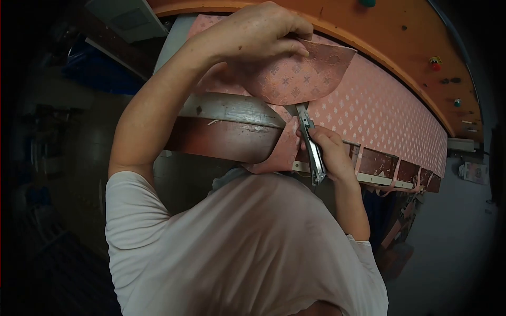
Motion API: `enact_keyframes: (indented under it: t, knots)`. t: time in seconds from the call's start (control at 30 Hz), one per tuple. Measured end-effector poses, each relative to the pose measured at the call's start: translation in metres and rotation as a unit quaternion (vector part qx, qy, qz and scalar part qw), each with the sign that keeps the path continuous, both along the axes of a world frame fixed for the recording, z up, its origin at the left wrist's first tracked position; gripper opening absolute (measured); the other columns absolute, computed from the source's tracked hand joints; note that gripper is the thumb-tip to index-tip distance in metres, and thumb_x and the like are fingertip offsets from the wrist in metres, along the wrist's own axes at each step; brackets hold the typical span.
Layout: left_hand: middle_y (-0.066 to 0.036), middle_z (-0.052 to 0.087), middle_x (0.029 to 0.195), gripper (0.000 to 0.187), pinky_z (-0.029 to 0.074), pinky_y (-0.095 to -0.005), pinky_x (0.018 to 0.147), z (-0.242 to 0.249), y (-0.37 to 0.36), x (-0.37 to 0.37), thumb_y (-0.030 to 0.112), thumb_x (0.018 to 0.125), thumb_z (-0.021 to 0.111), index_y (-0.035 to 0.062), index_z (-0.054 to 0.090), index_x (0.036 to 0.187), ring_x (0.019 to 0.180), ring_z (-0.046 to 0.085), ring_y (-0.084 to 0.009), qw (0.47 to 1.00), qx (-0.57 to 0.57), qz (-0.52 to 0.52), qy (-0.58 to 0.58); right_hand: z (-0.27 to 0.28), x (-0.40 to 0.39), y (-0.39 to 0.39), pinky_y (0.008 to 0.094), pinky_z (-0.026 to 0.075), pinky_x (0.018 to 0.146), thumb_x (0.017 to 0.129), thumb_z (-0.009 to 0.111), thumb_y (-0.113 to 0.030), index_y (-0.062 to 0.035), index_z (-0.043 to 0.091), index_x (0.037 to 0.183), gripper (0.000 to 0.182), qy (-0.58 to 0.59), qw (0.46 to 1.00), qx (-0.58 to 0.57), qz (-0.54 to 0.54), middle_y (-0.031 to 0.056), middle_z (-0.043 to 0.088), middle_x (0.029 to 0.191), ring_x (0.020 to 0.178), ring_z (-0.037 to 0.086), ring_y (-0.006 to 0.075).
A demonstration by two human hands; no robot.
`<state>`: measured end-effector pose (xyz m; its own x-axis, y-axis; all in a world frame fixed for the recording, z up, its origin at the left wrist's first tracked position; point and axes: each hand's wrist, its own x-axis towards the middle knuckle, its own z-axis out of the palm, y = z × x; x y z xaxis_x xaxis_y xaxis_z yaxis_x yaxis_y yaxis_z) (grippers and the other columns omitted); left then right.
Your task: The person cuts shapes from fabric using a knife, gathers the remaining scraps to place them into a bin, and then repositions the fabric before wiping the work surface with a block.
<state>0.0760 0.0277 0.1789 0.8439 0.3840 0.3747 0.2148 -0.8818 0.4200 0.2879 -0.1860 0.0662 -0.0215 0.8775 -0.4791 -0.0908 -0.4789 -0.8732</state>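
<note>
My left hand [269, 32] is closed on a lifted flap of the pink patterned fabric [303, 73], whose paler underside and loose orange threads show along the fold. Gripped in my right hand [333, 150] is a metal utility knife [312, 145], its tip pointing up toward the gap below the flap. Just left of the knife a narrow piece of the pink fabric [282, 150] hangs over the edge. Under the knife's tip, whether the blade touches the fabric cannot be made out.
A worn curved metal edge [232, 110] runs left from the cut area. More pink fabric spreads right beneath an orange panel [395, 37] with small knobs. Thin pink strips [395, 174] dangle along a pale rail [385, 181]. A blue object [100, 66] lies at the far left.
</note>
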Motion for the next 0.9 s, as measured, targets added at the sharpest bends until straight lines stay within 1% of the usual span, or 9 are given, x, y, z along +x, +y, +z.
enact_keyframes:
  t: [0.17, 0.27, 0.47, 0.57, 0.67, 0.77, 0.8, 0.87, 0.9]
  knots:
    - [-0.017, 0.066, 0.084, 0.026, 0.047, -0.0460, 0.070, -0.005, 0.006, 0.002, 0.027, 0.086, 0.072, 0.0041, 0.067, 0.096, 0.079, 0.063, -0.0373, 1.000, -0.015, -0.006, 0.014, 0.017, -0.025, -0.007, 0.0313, 0.060, 0.060, 0.104, 0.046, -0.025, 0.0060, 0.062, 0.111, 0.036, 0.177, 0.982, -0.054, -0.039, 0.0134, 0.071, 0.088, 0.062, 0.068, 0.0190]
    - [-0.015, 0.067, 0.085, 0.025, 0.048, -0.0438, 0.071, -0.002, 0.009, 0.003, 0.026, 0.088, 0.071, 0.0034, 0.066, 0.098, 0.080, 0.064, -0.0337, 0.999, 0.007, -0.009, 0.041, 0.037, -0.052, -0.007, 0.0330, 0.061, 0.064, 0.105, 0.045, -0.023, 0.0072, 0.058, 0.111, 0.034, 0.249, 0.964, -0.068, -0.066, 0.0164, 0.071, 0.088, 0.067, 0.071, 0.0218]
    - [-0.012, 0.069, 0.088, 0.025, 0.050, -0.0393, 0.073, 0.015, 0.010, -0.006, 0.023, 0.091, 0.070, 0.0017, 0.066, 0.102, 0.082, 0.066, -0.0274, 1.000, -0.002, -0.004, 0.009, 0.030, -0.088, 0.001, 0.0309, 0.055, 0.048, 0.105, 0.050, -0.029, 0.0018, 0.059, 0.103, 0.032, 0.147, 0.984, -0.096, 0.019, 0.0124, 0.071, 0.082, 0.058, 0.065, 0.0157]
    - [-0.011, 0.070, 0.089, 0.025, 0.051, -0.0371, 0.074, 0.031, 0.009, -0.015, 0.022, 0.092, 0.070, 0.0008, 0.066, 0.104, 0.083, 0.067, -0.0242, 0.998, -0.038, 0.013, -0.053, 0.021, -0.097, 0.007, 0.0297, 0.055, 0.049, 0.105, 0.049, -0.028, 0.0012, 0.059, 0.102, 0.031, 0.140, 0.989, -0.050, -0.017, 0.0112, 0.070, 0.081, 0.060, 0.067, 0.0160]
    - [-0.009, 0.071, 0.091, 0.025, 0.052, -0.0349, 0.075, 0.038, 0.006, -0.028, 0.021, 0.094, 0.069, 0.0000, 0.065, 0.106, 0.084, 0.067, -0.0210, 0.968, -0.150, 0.053, -0.192, 0.034, -0.082, 0.005, 0.0291, 0.058, 0.054, 0.105, 0.050, -0.025, 0.0001, 0.059, 0.104, 0.027, 0.156, 0.981, -0.032, -0.107, 0.0123, 0.071, 0.086, 0.065, 0.067, 0.0154]
    - [-0.008, 0.072, 0.092, 0.025, 0.052, -0.0327, 0.076, 0.002, -0.004, -0.039, 0.020, 0.095, 0.069, -0.0009, 0.065, 0.108, 0.085, 0.068, -0.0178, 0.873, -0.348, 0.110, -0.323, 0.014, -0.040, 0.003, 0.0309, 0.060, 0.054, 0.104, 0.051, -0.024, 0.0016, 0.060, 0.114, 0.029, 0.122, 0.974, 0.054, -0.184, 0.0137, 0.071, 0.088, 0.064, 0.065, 0.0140]
    - [-0.006, 0.072, 0.098, 0.030, 0.053, -0.0277, 0.083, -0.019, -0.010, -0.041, 0.019, 0.098, 0.067, -0.0044, 0.061, 0.116, 0.090, 0.065, -0.0114, 0.846, -0.414, 0.153, -0.298, 0.017, -0.027, 0.001, 0.0301, 0.060, 0.054, 0.104, 0.050, -0.024, 0.0021, 0.060, 0.116, 0.030, 0.110, 0.969, 0.069, -0.212, 0.0133, 0.071, 0.088, 0.064, 0.065, 0.0138]
    - [-0.012, 0.068, 0.110, 0.035, 0.054, -0.0327, 0.085, -0.099, -0.009, -0.043, 0.019, 0.094, 0.071, -0.0033, 0.060, 0.119, 0.093, 0.066, -0.0170, 0.845, -0.414, 0.246, -0.235, 0.019, 0.000, -0.003, 0.0283, 0.059, 0.054, 0.105, 0.049, -0.024, 0.0035, 0.060, 0.119, 0.032, 0.085, 0.959, 0.102, -0.251, 0.0126, 0.070, 0.087, 0.065, 0.066, 0.0134]
    - [-0.014, 0.063, 0.118, 0.037, 0.052, -0.0359, 0.088, -0.122, -0.021, -0.039, 0.018, 0.091, 0.073, -0.0017, 0.060, 0.119, 0.098, 0.064, -0.0210, 0.894, -0.271, 0.305, -0.183, 0.018, 0.012, -0.007, 0.0281, 0.059, 0.054, 0.105, 0.049, -0.024, 0.0036, 0.060, 0.119, 0.033, 0.091, 0.953, 0.109, -0.268, 0.0126, 0.070, 0.087, 0.065, 0.066, 0.0133]
